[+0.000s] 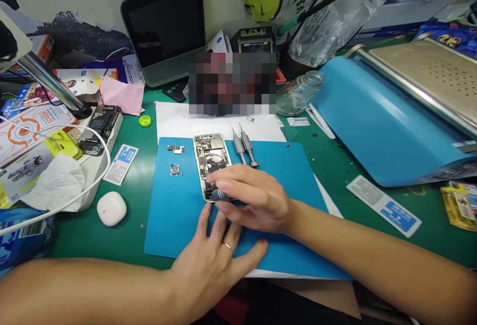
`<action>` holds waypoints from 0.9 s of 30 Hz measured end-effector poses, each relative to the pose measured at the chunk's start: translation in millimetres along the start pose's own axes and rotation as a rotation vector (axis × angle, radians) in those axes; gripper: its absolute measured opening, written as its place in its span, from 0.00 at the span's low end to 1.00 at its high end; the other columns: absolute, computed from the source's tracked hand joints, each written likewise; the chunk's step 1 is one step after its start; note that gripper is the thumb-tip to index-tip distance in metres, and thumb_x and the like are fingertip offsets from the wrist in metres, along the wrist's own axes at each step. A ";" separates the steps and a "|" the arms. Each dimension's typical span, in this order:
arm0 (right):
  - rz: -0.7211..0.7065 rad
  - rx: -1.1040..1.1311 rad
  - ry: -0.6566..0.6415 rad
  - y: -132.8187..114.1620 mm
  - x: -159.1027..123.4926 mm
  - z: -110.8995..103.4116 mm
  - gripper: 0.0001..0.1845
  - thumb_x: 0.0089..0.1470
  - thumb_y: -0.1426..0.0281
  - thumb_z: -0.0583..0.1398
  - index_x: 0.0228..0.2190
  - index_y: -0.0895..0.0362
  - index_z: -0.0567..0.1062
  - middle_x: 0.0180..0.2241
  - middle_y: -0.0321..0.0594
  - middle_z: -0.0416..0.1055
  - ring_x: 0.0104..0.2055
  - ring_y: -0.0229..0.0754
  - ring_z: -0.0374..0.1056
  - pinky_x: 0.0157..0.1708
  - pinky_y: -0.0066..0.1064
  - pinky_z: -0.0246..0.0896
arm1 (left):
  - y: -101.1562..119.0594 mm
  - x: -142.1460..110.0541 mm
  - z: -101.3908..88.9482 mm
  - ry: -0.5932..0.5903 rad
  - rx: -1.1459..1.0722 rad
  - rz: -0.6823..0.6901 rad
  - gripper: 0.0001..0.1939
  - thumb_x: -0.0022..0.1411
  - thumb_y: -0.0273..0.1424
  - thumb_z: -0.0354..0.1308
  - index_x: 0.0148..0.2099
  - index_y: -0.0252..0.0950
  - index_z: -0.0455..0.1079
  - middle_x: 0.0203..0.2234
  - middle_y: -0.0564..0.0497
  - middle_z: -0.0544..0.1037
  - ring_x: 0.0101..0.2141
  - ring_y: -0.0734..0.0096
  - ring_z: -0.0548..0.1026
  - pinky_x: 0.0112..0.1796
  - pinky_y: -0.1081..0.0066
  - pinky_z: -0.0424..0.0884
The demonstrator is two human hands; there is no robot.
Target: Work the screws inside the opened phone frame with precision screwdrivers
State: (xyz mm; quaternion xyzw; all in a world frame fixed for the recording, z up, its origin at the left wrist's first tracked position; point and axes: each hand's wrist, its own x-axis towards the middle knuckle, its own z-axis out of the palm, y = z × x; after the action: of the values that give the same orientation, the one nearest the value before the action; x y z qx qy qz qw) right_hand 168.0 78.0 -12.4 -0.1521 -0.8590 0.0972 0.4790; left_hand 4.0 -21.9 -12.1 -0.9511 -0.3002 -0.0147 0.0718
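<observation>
An opened smartphone (pixel 214 158) lies on a blue mat (pixel 167 215), its inner boards and metal parts exposed. In my right hand (pixel 257 196), fingers pinched together, is a grey screwdriver (pixel 219 194) over the phone's lower end. Its tip is hidden. My left hand (pixel 216 255) rests on the mat just below the phone, fingers spread, with fingertips at the phone's bottom edge. Two more grey screwdrivers (pixel 244 143) lie right of the phone. On its left are a small metal plate (pixel 176 149) and a small component (pixel 175 169) with tiny bits beside it.
Behind the mat are white paper (pixel 171 121), a glass jar (pixel 300 94) and a dark-screened display (pixel 164 24). A white case (pixel 112 208) and a white cable (pixel 106 166) lie left. To the right are a blue-covered machine (pixel 372 126) and a printed card (pixel 383 205).
</observation>
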 end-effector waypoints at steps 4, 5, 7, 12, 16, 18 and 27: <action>0.011 -0.016 0.000 -0.7 1.5 0.3 0.32 0.58 0.79 0.62 0.61 0.59 0.61 0.42 0.50 0.78 0.44 0.45 0.77 0.38 0.37 0.78 | -0.3 0.6 -0.3 -0.010 -0.004 0.000 0.26 0.73 0.38 0.51 0.70 0.44 0.55 0.57 0.38 0.73 0.57 0.45 0.71 0.57 0.45 0.60; 0.017 -0.018 0.003 -0.9 1.8 0.4 0.31 0.58 0.80 0.61 0.61 0.60 0.62 0.42 0.51 0.78 0.44 0.44 0.77 0.39 0.37 0.78 | -0.6 0.9 -0.6 -0.007 -0.004 0.001 0.26 0.73 0.38 0.51 0.70 0.44 0.55 0.57 0.37 0.72 0.58 0.44 0.71 0.57 0.45 0.60; 0.024 -0.021 0.007 -1.0 1.8 0.5 0.30 0.58 0.81 0.58 0.61 0.61 0.62 0.43 0.51 0.78 0.43 0.45 0.77 0.38 0.38 0.78 | -0.9 1.3 -1.2 0.000 -0.001 0.001 0.26 0.72 0.38 0.52 0.69 0.43 0.56 0.57 0.37 0.73 0.59 0.44 0.70 0.58 0.45 0.59; 0.010 -0.040 -0.011 0.4 0.6 0.3 0.33 0.59 0.75 0.62 0.63 0.56 0.59 0.43 0.49 0.79 0.45 0.44 0.77 0.39 0.37 0.78 | -0.2 0.9 -0.5 0.003 -0.002 -0.011 0.25 0.73 0.37 0.50 0.69 0.45 0.56 0.55 0.39 0.74 0.56 0.45 0.72 0.58 0.45 0.58; 0.038 -0.047 0.002 0.5 0.2 -0.2 0.31 0.59 0.78 0.60 0.62 0.58 0.61 0.43 0.50 0.79 0.46 0.44 0.77 0.41 0.36 0.78 | 0.2 0.8 0.0 0.016 0.002 -0.002 0.26 0.72 0.38 0.51 0.69 0.43 0.56 0.57 0.37 0.72 0.58 0.43 0.70 0.58 0.45 0.57; 0.044 -0.042 0.004 0.4 0.3 -0.1 0.30 0.59 0.79 0.59 0.61 0.59 0.61 0.44 0.51 0.78 0.46 0.45 0.77 0.41 0.37 0.78 | 0.0 1.1 0.0 0.018 0.006 0.001 0.26 0.72 0.38 0.51 0.70 0.43 0.55 0.57 0.37 0.72 0.59 0.43 0.70 0.59 0.45 0.57; 0.041 -0.056 0.014 0.1 2.2 -0.1 0.31 0.60 0.78 0.59 0.62 0.58 0.60 0.43 0.49 0.79 0.45 0.44 0.77 0.39 0.36 0.78 | -1.0 0.9 -0.3 -0.014 -0.003 0.009 0.27 0.73 0.39 0.51 0.70 0.43 0.54 0.58 0.35 0.71 0.59 0.44 0.69 0.58 0.44 0.57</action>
State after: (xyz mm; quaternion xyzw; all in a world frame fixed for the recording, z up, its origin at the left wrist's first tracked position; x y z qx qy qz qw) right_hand 167.0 78.9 -10.6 -0.1836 -0.8548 0.0816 0.4785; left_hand 4.2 -20.7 -11.6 -0.9526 -0.2962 -0.0083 0.0686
